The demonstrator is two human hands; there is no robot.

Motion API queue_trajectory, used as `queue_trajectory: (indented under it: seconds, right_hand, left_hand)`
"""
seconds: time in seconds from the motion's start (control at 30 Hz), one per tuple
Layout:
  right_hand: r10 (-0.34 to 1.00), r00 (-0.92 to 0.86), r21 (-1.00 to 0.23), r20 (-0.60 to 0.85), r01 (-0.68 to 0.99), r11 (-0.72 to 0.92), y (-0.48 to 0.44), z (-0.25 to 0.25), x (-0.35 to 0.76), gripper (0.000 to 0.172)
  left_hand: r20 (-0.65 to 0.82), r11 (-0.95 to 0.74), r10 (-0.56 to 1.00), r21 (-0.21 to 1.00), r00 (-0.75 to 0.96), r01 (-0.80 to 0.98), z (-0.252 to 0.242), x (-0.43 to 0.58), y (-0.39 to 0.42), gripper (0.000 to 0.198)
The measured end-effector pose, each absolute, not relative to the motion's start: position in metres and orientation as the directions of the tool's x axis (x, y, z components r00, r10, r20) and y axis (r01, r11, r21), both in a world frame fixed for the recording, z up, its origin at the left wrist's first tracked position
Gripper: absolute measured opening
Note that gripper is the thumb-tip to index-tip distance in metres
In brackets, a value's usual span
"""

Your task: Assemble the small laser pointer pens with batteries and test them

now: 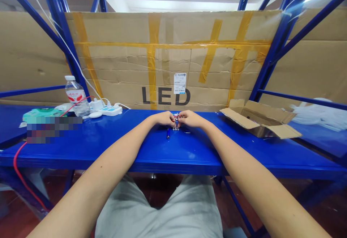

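Over the blue table [116,147], my left hand [164,118] and my right hand [191,119] meet with bent fingers close together. Both are closed in a pinch around a small piece with red, blue and silver parts [176,119], too small and too covered by the fingers to name. Just below the fingertips lie several tiny shiny round bits [175,129]. A short blue stick-like thing with a dark end [168,134] rests on the tabletop under my left hand.
An opened cardboard box [260,120] stands to the right. At the left are a plastic bottle [77,97], a green packet [40,114], a white power strip [111,110] with plugs and a red cable [20,169]. A large carton [121,64] forms the back wall between blue posts.
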State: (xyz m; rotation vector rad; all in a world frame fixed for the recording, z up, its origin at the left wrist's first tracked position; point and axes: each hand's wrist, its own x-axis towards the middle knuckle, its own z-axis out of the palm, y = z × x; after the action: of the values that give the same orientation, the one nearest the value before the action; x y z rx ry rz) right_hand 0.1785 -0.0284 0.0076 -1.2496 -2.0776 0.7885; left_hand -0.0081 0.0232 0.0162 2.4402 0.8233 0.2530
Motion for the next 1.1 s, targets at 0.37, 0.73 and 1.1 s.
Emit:
queue_trajectory:
  seconds: [0.37,0.73,1.1]
  right_hand:
    - [0.923,-0.269,-0.686,0.275,0.618,0.385,-0.029,0.013,0.181,0.013]
    - [0.935,-0.189,-0.641,0.299,0.686,0.344,-0.029,0.013,0.182,0.017]
    - [0.937,-0.207,-0.633,0.281,0.694,0.343,-0.030,0.013,0.182,0.017]
  left_hand:
    - [0.061,-0.590,0.701,0.609,0.710,0.530,0.021,-0.010,0.026,0.021]
    - [0.017,-0.462,0.884,0.181,0.467,0.868,0.030,-0.027,0.030,0.014]
    - [-0.124,-0.407,0.867,0.385,0.483,0.828,0.037,-0.042,0.034,0.011]
